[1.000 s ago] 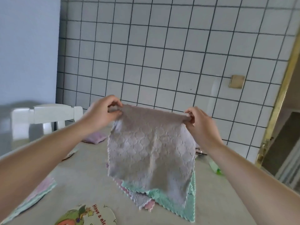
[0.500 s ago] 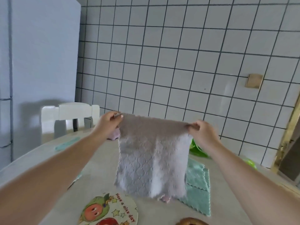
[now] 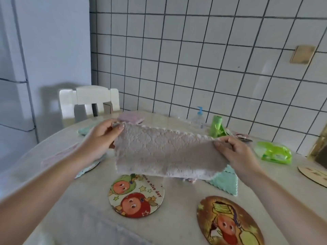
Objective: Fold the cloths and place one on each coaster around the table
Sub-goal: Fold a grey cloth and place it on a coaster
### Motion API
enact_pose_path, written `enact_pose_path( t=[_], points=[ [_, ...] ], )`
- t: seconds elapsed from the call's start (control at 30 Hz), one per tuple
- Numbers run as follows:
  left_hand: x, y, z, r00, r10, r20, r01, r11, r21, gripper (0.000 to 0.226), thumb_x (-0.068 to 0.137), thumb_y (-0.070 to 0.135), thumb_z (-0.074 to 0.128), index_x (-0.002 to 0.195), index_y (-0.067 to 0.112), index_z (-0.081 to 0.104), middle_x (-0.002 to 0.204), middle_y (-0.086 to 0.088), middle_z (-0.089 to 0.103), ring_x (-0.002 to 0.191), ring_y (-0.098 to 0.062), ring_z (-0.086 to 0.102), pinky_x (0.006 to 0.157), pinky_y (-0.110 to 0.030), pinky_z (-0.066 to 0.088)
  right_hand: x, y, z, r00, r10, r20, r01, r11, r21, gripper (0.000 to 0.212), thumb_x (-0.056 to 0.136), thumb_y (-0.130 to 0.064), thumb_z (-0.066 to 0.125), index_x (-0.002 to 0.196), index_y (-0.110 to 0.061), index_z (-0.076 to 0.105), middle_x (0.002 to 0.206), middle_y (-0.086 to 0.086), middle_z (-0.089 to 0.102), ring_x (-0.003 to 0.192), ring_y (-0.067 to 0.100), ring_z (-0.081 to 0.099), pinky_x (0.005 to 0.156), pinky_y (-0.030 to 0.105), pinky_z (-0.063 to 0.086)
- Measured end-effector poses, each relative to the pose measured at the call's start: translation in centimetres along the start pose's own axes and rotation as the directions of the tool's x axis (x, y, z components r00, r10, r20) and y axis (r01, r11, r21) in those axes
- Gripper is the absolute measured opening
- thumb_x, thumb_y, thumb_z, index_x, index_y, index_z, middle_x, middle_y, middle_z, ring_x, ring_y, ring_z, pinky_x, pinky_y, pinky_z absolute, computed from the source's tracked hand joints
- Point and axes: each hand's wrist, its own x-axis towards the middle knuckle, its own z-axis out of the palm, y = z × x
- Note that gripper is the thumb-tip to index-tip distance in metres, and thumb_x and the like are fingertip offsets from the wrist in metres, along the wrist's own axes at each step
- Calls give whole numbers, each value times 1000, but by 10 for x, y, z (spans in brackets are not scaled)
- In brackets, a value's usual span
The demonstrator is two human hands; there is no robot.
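A pale pinkish-grey fluffy cloth with a scalloped white edge is held stretched above the round pale stone-look table, over its middle. The left hand pinches the cloth's far left corner between thumb and curled fingers; the right hand grips the right end, fingers curled over the fabric. The hands are well apart, keeping the cloth taut along its top edge. The cloth shows an embossed pattern and looks doubled over, its lower edge hanging just above the table.

Beneath its near right corner lies a mint-green cloth with a zigzag edge, and a bit of pink fabric shows beside it. Near the viewer lie a round coaster printed with two cartoon fruit faces and, to its right, a round brown coaster with a cartoon figure. Another round pale coaster is cut off at the right edge.

On the far side stand a clear pump bottle with a blue top, a green roll of bags and a green plastic packet. A white chair stands against the far left of the table.
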Motion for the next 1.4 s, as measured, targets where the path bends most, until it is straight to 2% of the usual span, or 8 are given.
enact_pose_path(
  t=[0.17,0.27,0.43,0.5,0.63,0.77,0.93,1.4],
  points=[
    [-58,-43,7,956,-269,120,285,947,-145,15,84,30,54,81,22,66,74,-6,54,63,-15,54,53,-28,50,-41,33,11,934,204,292,-215,977,8,45,64,-68,66,79,-26,69,77,8,67,73,22,65,64,32,50],
    [-82,-61,11,897,-380,226,426,879,-213,22,89,23,53,71,22,67,63,3,49,55,-11,49,45,-24,43,-55,42,13,842,289,456,-330,944,12,30,74,-48,65,80,-18,66,76,5,63,66,12,62,59,24,46],
    [-97,-71,16,809,-497,314,564,806,-177,21,91,21,53,75,10,60,63,-2,48,48,-9,48,40,-20,41,-66,57,19,636,440,634,-504,859,-90,25,74,-33,68,88,-13,67,91,10,65,81,17,63,67,26,49],
    [-95,-74,18,805,-504,315,563,816,-134,21,92,22,53,77,7,59,62,-2,48,48,-9,49,41,-21,42,-64,59,23,654,448,609,-493,864,-106,22,74,-34,68,86,-16,68,92,9,67,82,18,66,68,25,50],
    [-74,-86,19,867,-453,210,464,886,-6,18,90,21,56,77,10,62,62,-2,52,50,-7,52,46,-24,45,-45,68,34,786,419,454,-398,906,-147,17,81,-34,64,91,-20,67,85,18,66,78,26,64,71,34,49],
    [-43,-94,27,947,-288,143,254,942,220,17,88,23,61,74,12,62,56,1,52,42,0,48,42,-15,39,-25,83,46,863,367,346,-268,915,-301,13,87,-32,60,90,-20,65,68,8,53,60,19,48,55,26,34],
    [-16,-103,38,969,-197,151,122,907,402,30,85,31,63,60,20,49,56,4,50,47,-5,47,47,-21,35,-17,107,54,904,316,290,-143,860,-490,5,86,-33,61,85,-28,60,73,-1,64,62,19,58,57,32,46],
    [14,-133,49,943,-254,216,91,819,566,21,83,35,64,68,24,54,67,6,56,62,-8,51,53,-26,34,-6,123,66,925,290,246,-118,834,-539,6,90,-31,57,91,-25,59,59,-11,57,34,4,36,37,15,27]
  ],
)
